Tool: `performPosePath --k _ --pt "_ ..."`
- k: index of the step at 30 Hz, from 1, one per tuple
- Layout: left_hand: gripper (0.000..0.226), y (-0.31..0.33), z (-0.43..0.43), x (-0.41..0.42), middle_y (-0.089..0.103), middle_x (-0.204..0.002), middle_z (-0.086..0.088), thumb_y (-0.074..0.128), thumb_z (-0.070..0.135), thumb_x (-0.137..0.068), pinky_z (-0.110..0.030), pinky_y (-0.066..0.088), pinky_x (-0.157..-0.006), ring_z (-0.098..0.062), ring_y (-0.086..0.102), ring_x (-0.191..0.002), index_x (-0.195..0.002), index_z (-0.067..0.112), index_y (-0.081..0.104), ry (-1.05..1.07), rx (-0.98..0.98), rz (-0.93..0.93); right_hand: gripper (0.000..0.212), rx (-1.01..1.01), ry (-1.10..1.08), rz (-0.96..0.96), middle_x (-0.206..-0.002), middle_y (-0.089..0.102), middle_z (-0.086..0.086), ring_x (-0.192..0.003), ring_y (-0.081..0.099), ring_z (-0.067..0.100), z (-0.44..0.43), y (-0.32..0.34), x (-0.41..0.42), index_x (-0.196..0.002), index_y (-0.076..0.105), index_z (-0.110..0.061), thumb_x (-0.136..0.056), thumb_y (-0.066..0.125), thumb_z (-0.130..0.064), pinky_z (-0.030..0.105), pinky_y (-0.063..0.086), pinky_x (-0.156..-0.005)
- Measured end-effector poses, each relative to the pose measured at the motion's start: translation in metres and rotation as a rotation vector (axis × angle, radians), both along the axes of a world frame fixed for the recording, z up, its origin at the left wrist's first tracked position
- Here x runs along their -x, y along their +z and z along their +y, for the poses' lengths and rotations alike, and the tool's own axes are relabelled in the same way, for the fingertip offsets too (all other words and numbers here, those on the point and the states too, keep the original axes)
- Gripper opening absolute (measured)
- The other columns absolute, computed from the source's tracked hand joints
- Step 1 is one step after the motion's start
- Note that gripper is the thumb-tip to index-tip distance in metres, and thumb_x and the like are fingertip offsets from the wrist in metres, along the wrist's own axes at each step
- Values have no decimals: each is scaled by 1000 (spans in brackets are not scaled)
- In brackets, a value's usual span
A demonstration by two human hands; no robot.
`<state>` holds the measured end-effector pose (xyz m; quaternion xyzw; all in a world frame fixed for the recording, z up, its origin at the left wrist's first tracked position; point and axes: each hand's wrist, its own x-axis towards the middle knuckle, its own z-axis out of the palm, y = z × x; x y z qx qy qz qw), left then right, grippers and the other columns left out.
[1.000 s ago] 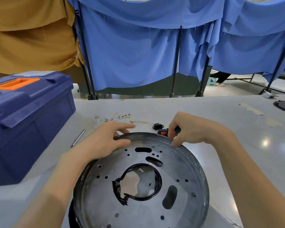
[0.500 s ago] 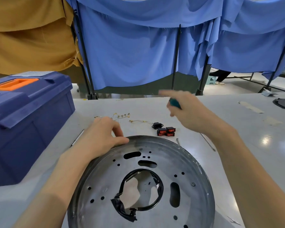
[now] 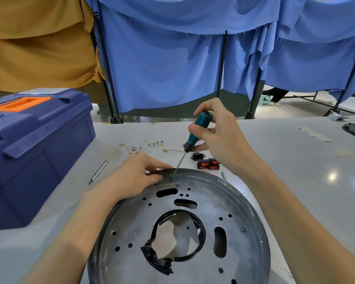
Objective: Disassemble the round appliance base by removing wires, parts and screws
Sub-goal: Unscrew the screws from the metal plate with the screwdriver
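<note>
Where half a second ago it was lifted in the air, the right grip (image 3: 219, 136) now clenches the teal screwdriver (image 3: 197, 130), tip set on the far rim of the round base (image 3: 223, 201).
Left grip (image 3: 131, 177) holds that rim just beside the tip; the base lies on the grey tabletop (image 3: 295, 160), with wires (image 3: 143, 146), red switches (image 3: 208, 163), a blue toolbox (image 3: 39, 150) at left, blue curtains (image 3: 162, 68) behind.

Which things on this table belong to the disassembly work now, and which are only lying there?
In use: round base, rim held by left hand; green screwdriver in right hand, tip on the base near its far rim.
Lying about: loose wires; red switches; thin metal rod; blue toolbox.
</note>
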<state>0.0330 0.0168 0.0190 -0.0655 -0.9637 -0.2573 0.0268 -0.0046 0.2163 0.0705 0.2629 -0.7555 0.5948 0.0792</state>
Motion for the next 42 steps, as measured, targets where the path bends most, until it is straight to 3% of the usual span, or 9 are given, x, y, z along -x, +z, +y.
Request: performPosePath --k 13,17,28,34,36,39,42 --pt "37 0 1 0 68 -123 3 63 18 -92 -18 40 -93 -7 59 -108 -124 37 63 4 11 14 22 -76 -12 98 -94 48 6 -78 67 34 2 -7 10 -100 46 -14 -90 60 -1 38 61 -60" --pt "37 1 2 0 68 -123 4 63 17 -92 -17 40 -93 -6 59 -109 -123 38 63 5 9 13 22 -102 -26 125 -94 50 5 -87 63 35 2 -8 11 -100 46 -16 -90 61 -3 43 61 -67" --pt "37 3 3 -1 68 -122 4 63 18 -92 -17 39 -94 -7 59 -110 -124 36 63 11 10 3 22 -115 9 111 -100 51 10 -72 69 27 0 -6 7 -102 45 -15 -91 59 -2 34 61 -61" --pt "39 7 5 -4 66 -126 1 62 21 -94 -25 42 -104 -11 59 -116 -130 35 58 -18 18 -24 35 -163 4 180 -107 53 12 -82 65 36 -6 -7 2 -107 33 -21 -91 62 -10 48 57 -75" --pt "46 11 10 -6 64 -129 2 62 22 -93 -25 40 -108 -8 58 -119 -137 30 51 -67 -52 -26 33 -177 -9 194 -106 55 6 -83 65 29 -7 -9 3 -108 34 -21 -92 62 -15 40 56 -80" --pt "51 19 19 -9 63 -126 7 62 21 -93 -17 43 -103 0 59 -114 -141 27 46 -125 -256 25 32 -190 -34 215 -110 52 -3 -88 56 7 -5 -10 4 -110 39 -22 -92 64 -18 11 47 -74" --pt "46 27 27 -12 70 -114 4 62 17 -93 -18 52 -92 -4 68 -102 -136 27 49 -152 -488 95 32 -150 -22 217 -104 53 -6 -91 50 -2 -5 -8 2 -108 43 -21 -89 67 -15 2 40 -74"
